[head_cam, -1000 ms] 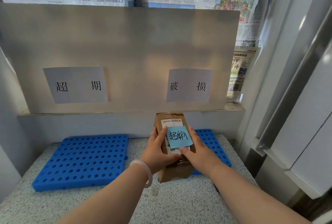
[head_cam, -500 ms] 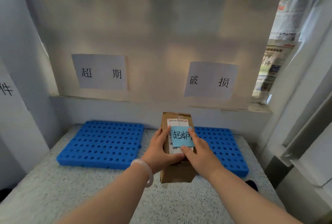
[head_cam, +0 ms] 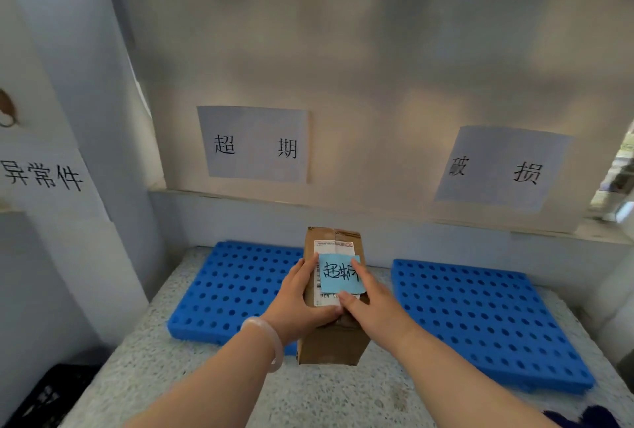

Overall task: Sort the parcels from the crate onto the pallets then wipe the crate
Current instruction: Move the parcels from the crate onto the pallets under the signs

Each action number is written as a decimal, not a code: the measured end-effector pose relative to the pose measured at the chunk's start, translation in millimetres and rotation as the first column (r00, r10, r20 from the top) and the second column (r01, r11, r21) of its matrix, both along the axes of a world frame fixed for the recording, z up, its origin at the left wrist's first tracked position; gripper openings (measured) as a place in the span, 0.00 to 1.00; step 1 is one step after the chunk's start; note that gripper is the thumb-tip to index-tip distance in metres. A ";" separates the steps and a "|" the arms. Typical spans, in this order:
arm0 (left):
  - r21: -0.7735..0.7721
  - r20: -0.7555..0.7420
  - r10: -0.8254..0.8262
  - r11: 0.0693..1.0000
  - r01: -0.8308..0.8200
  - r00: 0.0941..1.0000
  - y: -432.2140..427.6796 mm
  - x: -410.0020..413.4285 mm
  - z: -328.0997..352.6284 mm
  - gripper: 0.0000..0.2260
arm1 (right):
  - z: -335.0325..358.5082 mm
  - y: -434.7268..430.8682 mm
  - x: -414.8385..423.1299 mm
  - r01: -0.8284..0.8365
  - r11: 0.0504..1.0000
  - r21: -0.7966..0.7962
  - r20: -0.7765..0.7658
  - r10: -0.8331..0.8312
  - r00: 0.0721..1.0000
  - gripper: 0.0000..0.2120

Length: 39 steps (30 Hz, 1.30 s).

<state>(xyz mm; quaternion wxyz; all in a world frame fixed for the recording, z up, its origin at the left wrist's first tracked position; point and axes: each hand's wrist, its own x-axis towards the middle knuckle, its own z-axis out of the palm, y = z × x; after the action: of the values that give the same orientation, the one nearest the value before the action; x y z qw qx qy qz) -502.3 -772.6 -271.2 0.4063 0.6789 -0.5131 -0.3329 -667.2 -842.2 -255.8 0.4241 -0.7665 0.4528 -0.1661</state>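
Parcel w/ blue note, prob. 超期.

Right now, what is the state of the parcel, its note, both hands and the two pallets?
parcel: closed, held between both hands.
blue note: stuck on the parcel, reads 超期.
left hand: grips the parcel's left side.
right hand: grips the parcel's right side.
left pallet: flat on the counter, below the 超期 sign.
right pallet: flat on the counter, below the 破损 sign.
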 end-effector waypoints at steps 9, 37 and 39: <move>0.103 0.041 -0.065 0.993 0.061 0.997 -20.1 110.2 -31.8 0.56 | -27.9 -13.4 109.0 0.032 0.997 0.071 -0.029 -0.030 0.999 0.32; 0.253 0.056 -0.016 0.967 0.001 0.998 -75.3 344.9 -118.5 0.51 | -117.3 -82.7 342.7 -0.142 0.970 0.195 -0.094 0.162 0.982 0.38; 0.276 0.085 -0.054 0.961 0.029 0.995 -80.9 358.8 -120.7 0.52 | -121.8 -89.9 351.7 -0.154 0.968 0.197 -0.085 0.173 0.981 0.38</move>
<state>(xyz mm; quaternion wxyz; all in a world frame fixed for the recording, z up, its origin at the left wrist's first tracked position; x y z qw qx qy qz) -143.6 -853.5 -391.9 0.2773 0.7322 -0.4944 -0.3776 -315.5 -932.1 -377.6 0.4838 -0.7648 0.4228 -0.0472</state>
